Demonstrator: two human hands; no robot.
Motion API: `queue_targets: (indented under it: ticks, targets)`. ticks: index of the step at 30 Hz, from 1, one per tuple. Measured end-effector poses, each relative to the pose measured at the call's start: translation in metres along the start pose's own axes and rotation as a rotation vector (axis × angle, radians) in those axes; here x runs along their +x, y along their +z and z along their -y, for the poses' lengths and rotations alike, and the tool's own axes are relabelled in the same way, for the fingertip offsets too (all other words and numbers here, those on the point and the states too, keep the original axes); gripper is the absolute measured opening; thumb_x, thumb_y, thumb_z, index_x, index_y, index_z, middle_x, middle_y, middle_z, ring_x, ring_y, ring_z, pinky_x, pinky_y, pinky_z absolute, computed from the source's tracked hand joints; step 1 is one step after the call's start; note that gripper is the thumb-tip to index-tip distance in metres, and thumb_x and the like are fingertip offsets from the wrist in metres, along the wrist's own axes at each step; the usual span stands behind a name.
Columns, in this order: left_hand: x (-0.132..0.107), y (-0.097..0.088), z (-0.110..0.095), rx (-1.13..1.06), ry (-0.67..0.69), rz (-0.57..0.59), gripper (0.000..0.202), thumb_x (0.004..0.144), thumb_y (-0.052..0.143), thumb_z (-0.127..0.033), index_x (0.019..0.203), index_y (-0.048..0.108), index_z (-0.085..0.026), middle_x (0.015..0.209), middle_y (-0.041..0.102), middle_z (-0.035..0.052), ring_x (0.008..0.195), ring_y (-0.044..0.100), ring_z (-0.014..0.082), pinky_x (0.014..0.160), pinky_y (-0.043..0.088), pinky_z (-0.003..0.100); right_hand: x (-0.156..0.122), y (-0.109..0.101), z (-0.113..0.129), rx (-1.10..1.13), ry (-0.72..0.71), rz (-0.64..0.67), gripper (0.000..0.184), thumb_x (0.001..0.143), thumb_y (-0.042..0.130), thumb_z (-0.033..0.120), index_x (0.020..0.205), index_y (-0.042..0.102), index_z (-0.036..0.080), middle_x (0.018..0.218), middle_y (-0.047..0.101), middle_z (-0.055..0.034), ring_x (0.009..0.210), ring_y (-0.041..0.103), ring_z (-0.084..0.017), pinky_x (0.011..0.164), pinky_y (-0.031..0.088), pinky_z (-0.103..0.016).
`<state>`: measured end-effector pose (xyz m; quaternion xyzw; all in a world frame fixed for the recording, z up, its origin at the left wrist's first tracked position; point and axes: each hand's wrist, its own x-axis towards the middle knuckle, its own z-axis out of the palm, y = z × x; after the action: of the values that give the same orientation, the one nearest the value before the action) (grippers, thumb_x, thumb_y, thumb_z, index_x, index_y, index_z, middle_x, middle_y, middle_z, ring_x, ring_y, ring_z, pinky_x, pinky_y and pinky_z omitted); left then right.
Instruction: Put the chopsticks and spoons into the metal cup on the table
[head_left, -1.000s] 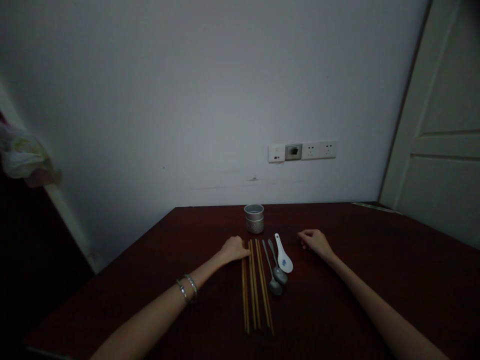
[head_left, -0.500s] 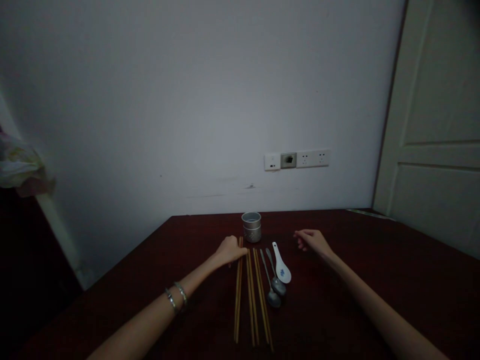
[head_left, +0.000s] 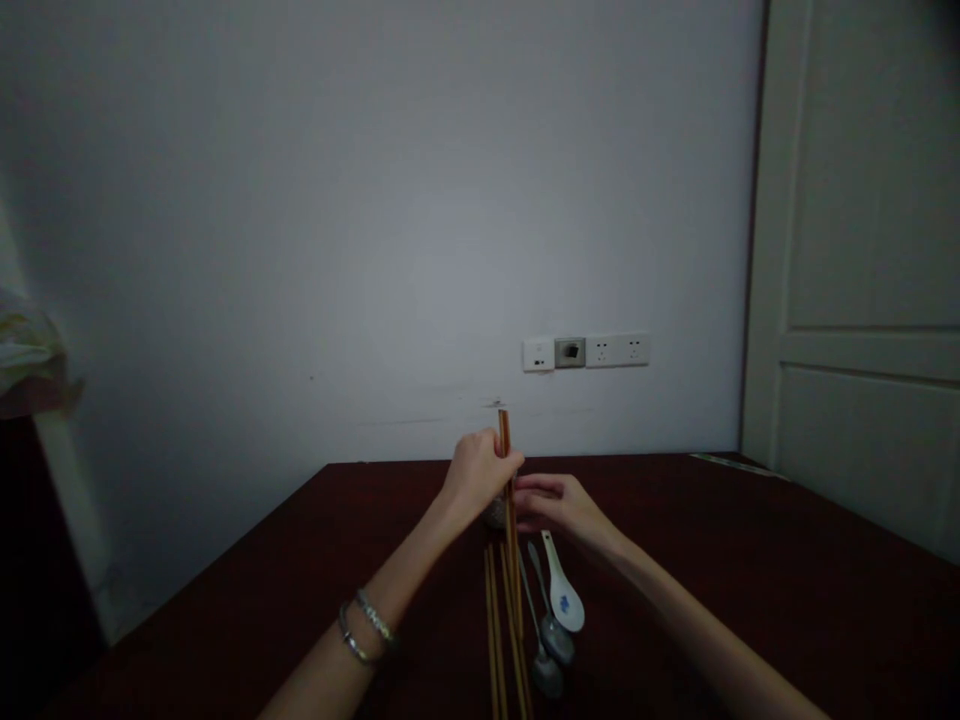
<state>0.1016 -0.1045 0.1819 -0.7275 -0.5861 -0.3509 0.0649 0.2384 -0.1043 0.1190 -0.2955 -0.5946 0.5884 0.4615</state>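
Note:
My left hand (head_left: 480, 470) is closed around a pair of wooden chopsticks (head_left: 511, 530), lifted and tilted above the table. Behind that hand and the sticks is the metal cup (head_left: 495, 515), mostly hidden. My right hand (head_left: 559, 505) is at the cup's right side with fingers curved and apart; whether they touch the cup I cannot tell. More wooden chopsticks (head_left: 493, 620) lie below, pointing toward me. To their right lie two metal spoons (head_left: 556, 640) and a white ceramic spoon (head_left: 566, 600) with a blue mark.
The dark red table (head_left: 337, 560) meets a pale wall (head_left: 405, 250) at the back. Sockets and a switch (head_left: 585, 351) are on the wall. A light-coloured door (head_left: 862, 250) stands at the right, and a plastic bag (head_left: 26, 345) is at the far left.
My left hand has raised the leftmost chopsticks and carried them right, in front of the cup. My right hand has moved left to the cup's side. The view has tilted up slightly.

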Motion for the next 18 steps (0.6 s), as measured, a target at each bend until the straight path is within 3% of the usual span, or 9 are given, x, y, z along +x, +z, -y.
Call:
queue_targets:
  ticks: [5, 11, 15, 18]
  targets:
    - [-0.003, 0.007, -0.013, -0.001, -0.043, -0.038, 0.017, 0.073, 0.049, -0.029, 0.072, 0.058, -0.014, 0.067, 0.061, 0.0051, 0.060, 0.054, 0.0137, 0.055, 0.032, 0.023, 0.000, 0.006, 0.007, -0.091, -0.109, -0.053, 0.038, 0.058, 0.069, 0.039, 0.082, 0.065, 0.010, 0.070, 0.066, -0.0049, 0.061, 0.060, -0.014, 0.052, 0.049, -0.023]
    - [-0.011, 0.013, -0.015, 0.012, -0.030, -0.077, 0.016, 0.074, 0.049, -0.032, 0.073, 0.055, -0.017, 0.066, 0.060, 0.0045, 0.059, 0.053, 0.0144, 0.056, 0.032, 0.024, -0.006, 0.010, 0.010, -0.153, -0.156, -0.045, 0.035, 0.062, 0.065, 0.042, 0.079, 0.067, 0.011, 0.060, 0.063, -0.0013, 0.056, 0.058, -0.013, 0.050, 0.049, -0.023]
    - [-0.017, 0.007, -0.016, 0.011, 0.012, -0.120, 0.015, 0.074, 0.049, -0.032, 0.073, 0.054, -0.018, 0.066, 0.059, 0.0033, 0.060, 0.053, 0.0147, 0.058, 0.034, 0.025, -0.009, 0.012, 0.016, -0.181, -0.169, -0.037, 0.031, 0.062, 0.066, 0.041, 0.073, 0.068, 0.012, 0.055, 0.061, 0.0004, 0.050, 0.055, -0.011, 0.048, 0.048, -0.022]
    - [-0.018, -0.003, -0.015, -0.113, 0.037, -0.099, 0.016, 0.073, 0.051, -0.034, 0.069, 0.055, -0.019, 0.065, 0.059, 0.0020, 0.060, 0.053, 0.0137, 0.058, 0.037, 0.024, -0.011, 0.012, 0.021, -0.190, -0.175, -0.021, 0.030, 0.063, 0.066, 0.040, 0.073, 0.069, 0.012, 0.057, 0.062, -0.0010, 0.049, 0.054, -0.010, 0.046, 0.046, -0.021]
